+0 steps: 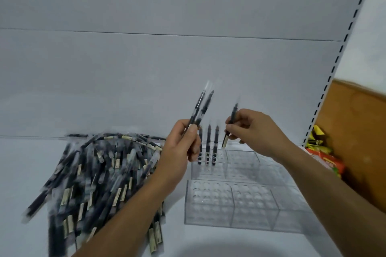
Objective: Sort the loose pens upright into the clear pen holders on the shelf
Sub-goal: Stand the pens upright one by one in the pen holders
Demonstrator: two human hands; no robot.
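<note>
While the left hand [179, 146] gripped two dark pens [200, 108] between its thumb and curled fingers, their tips pointing up and away toward the pale back panel [146, 58], the right hand [250, 129] pinched a single pen [229, 126] near its middle. That pen was tilted, and its pale lower end hung just above the rear clear holder [240, 165]. In the left part of that holder, three pens [207, 146] stood upright in a row, partly hidden behind the left hand's fingers. A second clear holder [229, 202] sat just in front of it, nearer the person, with a grid of round sockets showing through its top. To the left, a heap of loose pens [100, 173] lay sprawled on the white shelf [31, 162], dark barrels with pale labels crossing one another, many of them blurred. Both bare forearms reached in from the lower edge of the view. At the right, beyond a slotted upright [338, 58], stood a brown cardboard box [359, 131] with colourful packets [325, 158] beside it; their print was too blurred to read.
</note>
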